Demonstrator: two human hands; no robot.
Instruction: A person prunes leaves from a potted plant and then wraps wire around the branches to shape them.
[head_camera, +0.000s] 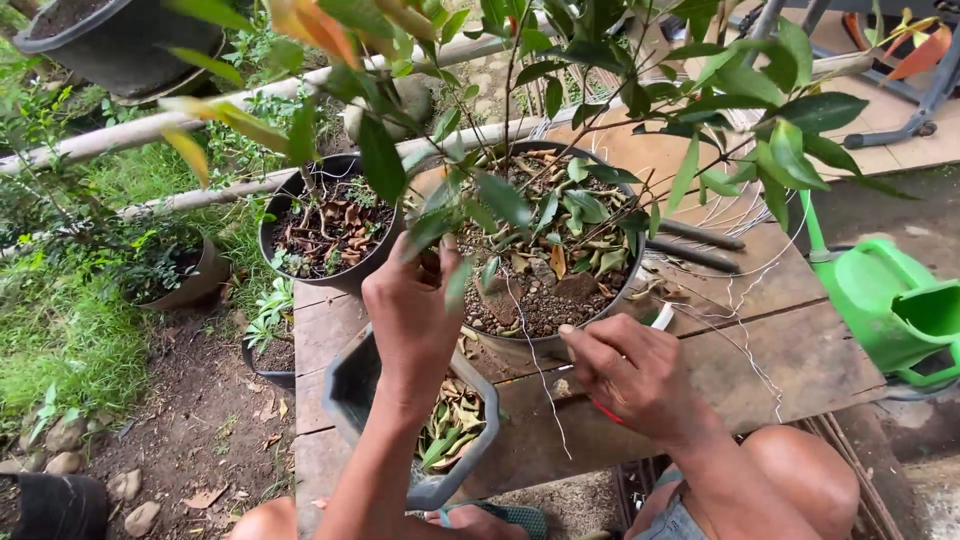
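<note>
The person sits low before a weathered wooden table (770, 350), knees showing at the bottom edge. The left hand (415, 315) reaches up into the foliage of a potted shrub (560, 200), fingers pinched around a leaf or thin stem near the trunk base. The shrub stands in a round dark pot (545, 345) at the table's middle, its soil strewn with dry leaves and small stones. The right hand (630, 375) rests against the pot's near rim, closed around a red-handled tool (612, 412) whose pale tip pokes out beside the fingers; what kind of tool it is I cannot tell. Thin wire (745, 345) trails loosely across the boards to the right. Just below the left wrist sits a grey angular pot (370, 390) holding plucked leaves. Behind, a second black pot (325, 230) holds dry leaf litter. A green watering can (895, 300) stands at the table's right end.
</note>
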